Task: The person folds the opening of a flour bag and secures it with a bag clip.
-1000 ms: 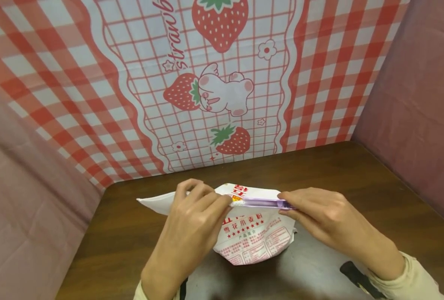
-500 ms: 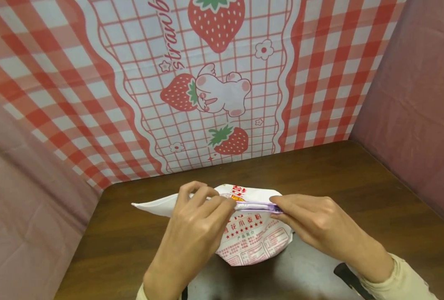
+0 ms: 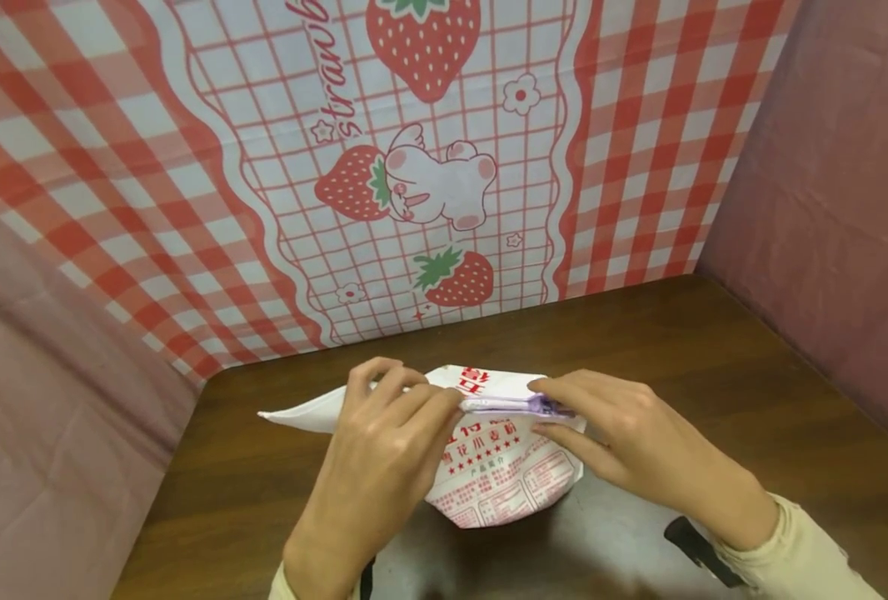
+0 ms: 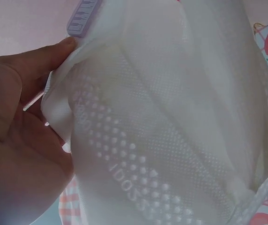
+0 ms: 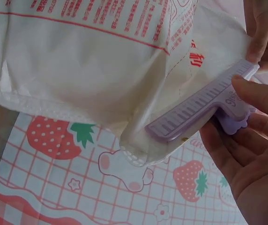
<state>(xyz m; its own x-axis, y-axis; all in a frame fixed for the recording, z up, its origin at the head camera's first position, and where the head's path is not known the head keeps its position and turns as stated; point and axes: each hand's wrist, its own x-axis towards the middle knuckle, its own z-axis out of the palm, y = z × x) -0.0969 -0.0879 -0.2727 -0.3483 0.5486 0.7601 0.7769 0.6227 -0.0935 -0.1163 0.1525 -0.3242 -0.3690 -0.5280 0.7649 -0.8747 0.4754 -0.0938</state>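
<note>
A white flour bag (image 3: 500, 483) with red print stands in front of me, its top folded over. My left hand (image 3: 384, 433) pinches the folded top; in the left wrist view the thumb lies right by the end of a purple bag clip (image 4: 83, 18). The clip (image 5: 195, 105) runs along the fold in the right wrist view. My right hand (image 3: 631, 442) is around the clip's handle end, with thumb and fingers parted on either side of it. A loose white corner of the bag (image 3: 305, 410) sticks out to the left beyond my left hand.
The bag rests over a grey surface (image 3: 601, 533) on the brown wooden table (image 3: 624, 333). A strawberry-printed checked cloth (image 3: 444, 167) hangs behind, with pink cloths (image 3: 826, 208) at both sides. A black strap (image 3: 695, 546) shows by the right sleeve.
The right hand moves slightly left along the fold, and its thumb and fingers spread apart from their pinch on the clip. The left hand keeps hold of the bag's fold.
</note>
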